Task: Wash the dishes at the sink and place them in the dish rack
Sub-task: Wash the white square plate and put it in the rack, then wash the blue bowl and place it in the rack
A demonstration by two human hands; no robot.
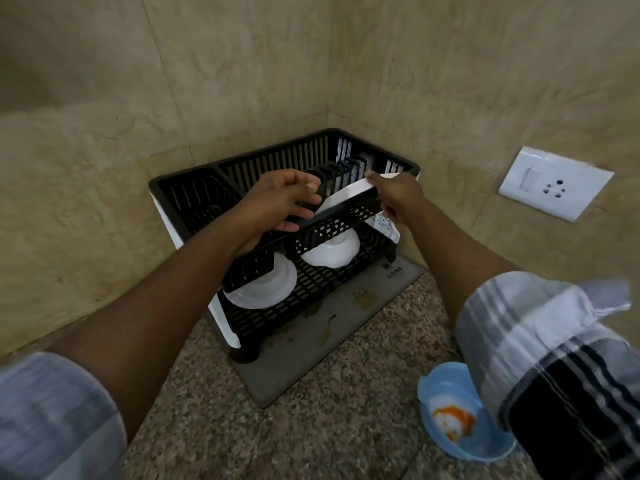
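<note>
Racking step: both hands, left [277, 202] and right [391, 199], grip a plate [346, 195], apparently over the rack [242, 168]; next, seat it upright.

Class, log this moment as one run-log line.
phase: racking | right hand: holds white plate over dish rack | left hand: at plate | lower tier: two white dishes | blue bowl: dirty

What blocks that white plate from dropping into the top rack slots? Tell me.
Nothing visible. The white plate, gripped by the right hand, hangs tilted over the dish rack; the upright dividers beneath look unoccupied. The left hand is at the rack's front rail.
</note>
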